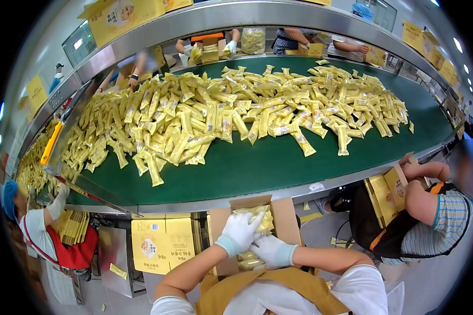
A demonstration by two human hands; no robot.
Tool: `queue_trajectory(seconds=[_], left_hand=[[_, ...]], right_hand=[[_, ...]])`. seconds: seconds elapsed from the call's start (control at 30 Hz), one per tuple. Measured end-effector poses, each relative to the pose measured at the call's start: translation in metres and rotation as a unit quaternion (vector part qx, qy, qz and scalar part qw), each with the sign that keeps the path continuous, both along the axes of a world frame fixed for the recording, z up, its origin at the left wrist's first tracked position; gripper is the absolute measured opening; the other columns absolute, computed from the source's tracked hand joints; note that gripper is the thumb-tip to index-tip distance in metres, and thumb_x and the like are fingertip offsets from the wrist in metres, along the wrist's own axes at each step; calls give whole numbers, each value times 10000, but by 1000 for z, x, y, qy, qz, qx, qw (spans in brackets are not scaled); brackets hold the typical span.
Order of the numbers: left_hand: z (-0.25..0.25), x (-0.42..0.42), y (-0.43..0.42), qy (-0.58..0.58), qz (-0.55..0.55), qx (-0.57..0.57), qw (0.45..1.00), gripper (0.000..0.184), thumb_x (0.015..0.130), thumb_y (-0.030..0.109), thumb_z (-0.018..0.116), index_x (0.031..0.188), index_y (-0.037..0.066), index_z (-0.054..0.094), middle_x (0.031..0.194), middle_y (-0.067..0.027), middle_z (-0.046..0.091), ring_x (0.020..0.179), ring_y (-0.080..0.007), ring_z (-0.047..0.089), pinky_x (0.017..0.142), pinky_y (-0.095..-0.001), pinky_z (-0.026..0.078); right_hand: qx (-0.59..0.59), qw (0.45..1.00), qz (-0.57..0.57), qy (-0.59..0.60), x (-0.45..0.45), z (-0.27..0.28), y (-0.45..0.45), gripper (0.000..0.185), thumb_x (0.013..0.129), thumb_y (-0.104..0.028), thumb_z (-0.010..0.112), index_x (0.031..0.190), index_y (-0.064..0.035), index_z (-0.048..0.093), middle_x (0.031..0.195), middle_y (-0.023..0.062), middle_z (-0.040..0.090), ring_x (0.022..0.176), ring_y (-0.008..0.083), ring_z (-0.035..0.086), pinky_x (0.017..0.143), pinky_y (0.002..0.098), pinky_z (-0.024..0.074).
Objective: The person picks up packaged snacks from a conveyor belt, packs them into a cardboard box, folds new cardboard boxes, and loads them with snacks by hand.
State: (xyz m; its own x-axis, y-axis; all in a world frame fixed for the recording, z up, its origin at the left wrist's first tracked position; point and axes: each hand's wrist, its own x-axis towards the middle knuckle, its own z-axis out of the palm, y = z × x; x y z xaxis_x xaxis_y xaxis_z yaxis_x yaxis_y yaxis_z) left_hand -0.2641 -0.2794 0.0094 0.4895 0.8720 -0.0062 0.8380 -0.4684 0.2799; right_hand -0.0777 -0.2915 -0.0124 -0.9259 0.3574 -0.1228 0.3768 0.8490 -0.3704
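Observation:
An open cardboard box [285,218] stands against the conveyor's near edge, in front of my body. Yellow snack packets [266,223] lie inside it. My left hand [240,231], in a white glove, rests on the packets at the left of the box, fingers stretched out. From the right, my right hand [272,250], also gloved, lies flat over the packets with its fingers pointing left. The fingertips of both hands come close together mid-box. Part of the box's contents is hidden beneath the gloves.
A green conveyor belt [231,176] carries a heap of yellow packets [210,115]. Folded yellow cartons [165,244] stand at my left. Co-workers sit at both sides, one with a red apron [79,247], another holding a carton [389,194]. A yellow cutter [51,143] hangs at left.

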Motion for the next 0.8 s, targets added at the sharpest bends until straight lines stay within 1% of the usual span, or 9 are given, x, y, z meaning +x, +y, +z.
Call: queue_trajectory(seconds=[0.1,0.13,0.23,0.37,0.4,0.5,0.63,0.7,0.8], left_hand=[[-14,-1,-13,29,-23,46,998,686,881,354,679,1479,114,444,1206,-170,605,1128,-353,573,967,-468,422],[-14,-1,-16,27,-22,6,999,726,891,421,655,1483,72,419,1259,-199,578,1171,-368,552,997,-487,402],[10,5,-36,-7,-40,-73,996,838,883,521,636,1492,8,377,1343,-258,502,1242,-410,496,1044,-506,369],[11,25,-47,162,-51,-68,983,1100,832,779,511,1563,-3,259,1553,-326,268,1473,-449,213,1165,-539,188],[6,27,-45,160,-44,-77,983,1145,811,811,497,1573,-3,235,1579,-328,212,1495,-457,143,1175,-562,138],[3,24,-43,143,-40,-77,986,1133,814,786,526,1569,-8,237,1571,-342,221,1482,-482,166,1179,-560,150],[7,8,-43,-18,-45,-73,996,975,868,619,604,1530,-28,296,1553,-328,280,1469,-473,230,1212,-541,151],[5,-9,-51,-221,-16,-21,975,824,856,406,703,1480,-29,386,1513,-289,388,1430,-447,337,1194,-519,239],[22,-34,-75,-365,111,158,911,566,858,169,693,1355,-47,532,1334,-256,586,1240,-440,552,1087,-475,421]], right_hand=[[-94,995,37,14,20,19,4,649,857,-460,697,1269,14,536,1261,220,536,1135,384,571,909,441,503],[-95,995,14,21,26,46,5,496,853,-384,712,1172,-19,606,1137,162,613,1000,353,628,848,424,527],[-150,972,-166,-76,38,94,27,392,840,-346,730,1098,-61,655,1025,149,656,930,348,650,817,431,536],[112,905,-316,264,34,56,71,430,872,-426,690,1113,-70,689,951,182,699,905,371,677,817,437,544],[84,912,-337,220,27,40,81,464,865,-445,690,1131,-64,675,968,190,702,928,379,676,835,442,542],[-90,914,-394,45,-2,9,117,626,810,-535,721,1168,-27,652,1069,247,695,1026,413,662,916,456,526],[-66,918,-389,36,-7,-15,125,681,794,-576,732,1114,23,681,1078,281,686,1002,421,664,906,460,526],[-39,932,-357,51,0,11,106,453,834,-504,720,994,-81,750,1054,172,718,955,378,670,862,435,541],[95,945,-253,182,24,35,81,231,830,-327,728,982,-157,764,941,41,732,882,292,651,762,388,550]])
